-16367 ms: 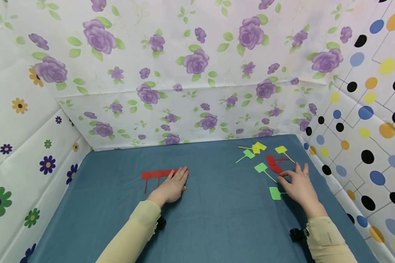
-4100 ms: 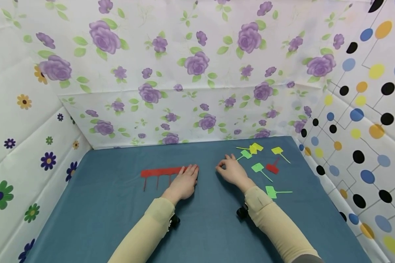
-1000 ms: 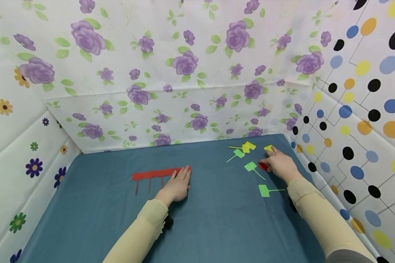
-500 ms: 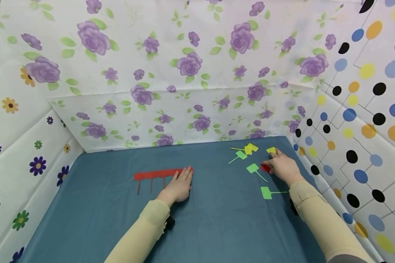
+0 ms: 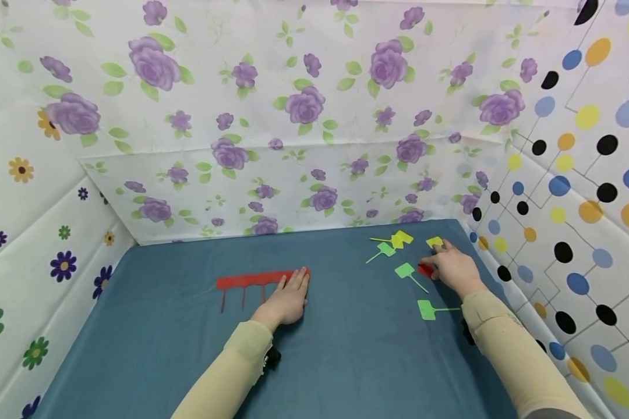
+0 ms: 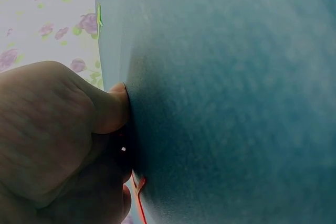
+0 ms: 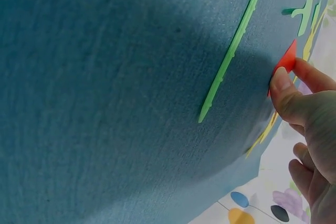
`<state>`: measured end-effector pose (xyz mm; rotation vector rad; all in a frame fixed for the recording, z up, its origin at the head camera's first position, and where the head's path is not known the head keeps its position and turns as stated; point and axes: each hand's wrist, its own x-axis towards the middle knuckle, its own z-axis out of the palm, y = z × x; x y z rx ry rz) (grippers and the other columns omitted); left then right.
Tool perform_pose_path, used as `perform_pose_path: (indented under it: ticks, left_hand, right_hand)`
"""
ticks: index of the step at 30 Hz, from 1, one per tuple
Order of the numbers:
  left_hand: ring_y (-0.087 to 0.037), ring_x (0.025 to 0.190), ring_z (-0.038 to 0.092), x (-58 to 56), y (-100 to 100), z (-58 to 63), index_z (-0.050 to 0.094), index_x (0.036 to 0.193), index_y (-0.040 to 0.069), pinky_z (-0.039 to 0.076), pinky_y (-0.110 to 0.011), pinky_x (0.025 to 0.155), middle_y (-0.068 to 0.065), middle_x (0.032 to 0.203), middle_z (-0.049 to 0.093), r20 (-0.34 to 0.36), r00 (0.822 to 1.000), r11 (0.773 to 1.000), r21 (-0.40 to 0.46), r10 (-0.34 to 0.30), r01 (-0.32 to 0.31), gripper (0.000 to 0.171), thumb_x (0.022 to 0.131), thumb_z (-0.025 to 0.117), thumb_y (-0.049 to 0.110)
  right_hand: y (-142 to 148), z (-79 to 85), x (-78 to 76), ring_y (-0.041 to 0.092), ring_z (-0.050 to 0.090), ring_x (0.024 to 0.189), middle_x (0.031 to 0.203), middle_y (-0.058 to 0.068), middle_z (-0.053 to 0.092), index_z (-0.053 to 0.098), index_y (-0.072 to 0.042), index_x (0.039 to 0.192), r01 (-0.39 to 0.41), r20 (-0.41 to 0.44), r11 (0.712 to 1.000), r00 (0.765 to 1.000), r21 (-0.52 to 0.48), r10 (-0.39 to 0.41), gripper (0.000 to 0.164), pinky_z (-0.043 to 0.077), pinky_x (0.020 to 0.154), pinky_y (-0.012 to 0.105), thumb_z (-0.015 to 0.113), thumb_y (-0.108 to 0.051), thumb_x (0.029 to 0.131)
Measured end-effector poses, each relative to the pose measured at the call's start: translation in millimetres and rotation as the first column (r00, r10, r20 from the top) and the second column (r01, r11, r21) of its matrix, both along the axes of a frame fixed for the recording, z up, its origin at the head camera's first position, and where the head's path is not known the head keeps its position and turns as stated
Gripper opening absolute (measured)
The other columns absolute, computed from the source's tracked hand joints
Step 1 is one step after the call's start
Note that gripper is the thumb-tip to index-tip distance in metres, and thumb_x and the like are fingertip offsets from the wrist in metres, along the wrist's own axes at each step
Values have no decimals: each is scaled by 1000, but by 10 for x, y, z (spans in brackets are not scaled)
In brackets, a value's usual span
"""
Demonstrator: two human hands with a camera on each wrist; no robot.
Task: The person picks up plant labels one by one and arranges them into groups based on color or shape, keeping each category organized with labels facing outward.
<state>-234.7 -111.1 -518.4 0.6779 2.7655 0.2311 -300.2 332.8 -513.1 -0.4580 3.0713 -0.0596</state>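
My left hand (image 5: 285, 299) lies with its fingers straight on the right end of a row of red cable tie tags (image 5: 246, 280). Their flat heads line up edge to edge, with thin tails pointing towards me; the hand covers part of the row. In the left wrist view a bit of red (image 6: 139, 203) shows beneath the fingers. Over on the right, my right hand (image 5: 455, 266) pinches a single red cable tie tag (image 7: 286, 59) between thumb and index finger, close over the cloth. Its tail is hidden by the hand. Just beyond the fingers is a yellow tag (image 5: 434, 241).
Loose green tags lie left of the right hand, one pointing its tail (image 5: 405, 270) towards it and another nearer me (image 5: 427, 309). A third green tag (image 5: 385, 249) adjoins overlapping yellow tags (image 5: 403, 237). Patterned cloth walls (image 5: 304, 174) enclose the blue tabletop (image 5: 346, 349).
The red row has grown rightward since the oldest frame, the left hand shifting along with it. The right hand has gone from near the row's end back to the loose red tag.
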Motion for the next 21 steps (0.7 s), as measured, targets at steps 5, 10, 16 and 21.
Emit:
perform_pose_path:
  ticks: [5, 10, 16, 21]
  left_hand:
    - [-31, 152, 6, -5, -8, -12, 17, 159, 3, 7, -54, 121, -14, 166, 6, -1, 1000, 1000, 10, -1, 1, 60, 108, 43, 22]
    - [-31, 152, 6, -12, -2, -5, 18, 159, 3, 8, -53, 121, -14, 166, 7, -2, 1000, 1000, 4, -5, 5, 60, 108, 43, 22]
    - [-30, 152, 4, -1, -4, 13, 16, 159, 4, 5, -53, 121, -13, 167, 4, 11, 1000, 1000, 1, 2, -2, 60, 108, 42, 22]
    - [-30, 152, 3, -1, 1, 9, 15, 160, 4, 5, -53, 121, -13, 167, 4, 12, 1000, 1000, -12, 4, -4, 61, 108, 41, 23]
  right_hand:
    - [-21, 24, 19, 51, 22, 143, 148, 28, 43, 73, -26, 125, 23, 17, 1000, 1000, -11, -23, 52, 47, 92, 64, 84, -10, 77]
    - [-4, -7, 20, 51, 24, 142, 147, 28, 45, 73, -24, 126, 37, -3, 999, 999, -7, -37, 52, 47, 91, 65, 85, -14, 77]
    - [29, -56, 2, 50, 24, 142, 147, 28, 44, 71, -23, 129, 64, -8, 998, 998, -14, -64, 52, 47, 90, 66, 84, -18, 79]
    - [25, -61, -6, 52, 22, 142, 147, 29, 43, 72, -23, 128, 86, -16, 996, 996, -15, -86, 52, 43, 94, 69, 85, -17, 78]
